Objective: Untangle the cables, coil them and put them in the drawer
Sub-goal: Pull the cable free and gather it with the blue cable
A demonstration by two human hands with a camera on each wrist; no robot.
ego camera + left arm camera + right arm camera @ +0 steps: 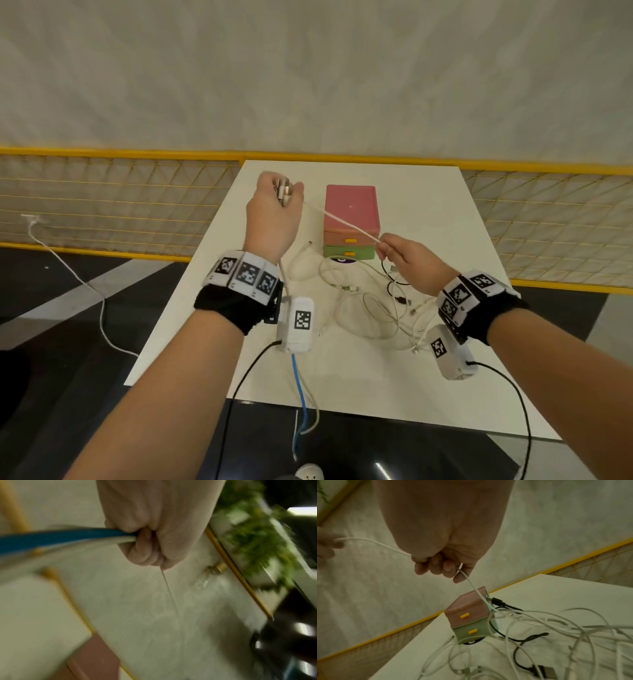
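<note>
Left wrist view blurred | left hand (274, 212) fisted around white cable (346, 221) and connectors | right hand (407, 260) pinches same cable, taut above pink-green drawer unit (351, 222) | remaining cables (370, 308) tangled on table (445, 212)

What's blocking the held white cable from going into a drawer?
Both drawers of the drawer unit are shut, and the white cable, stretched between left hand and right hand, runs into the tangle.
</note>
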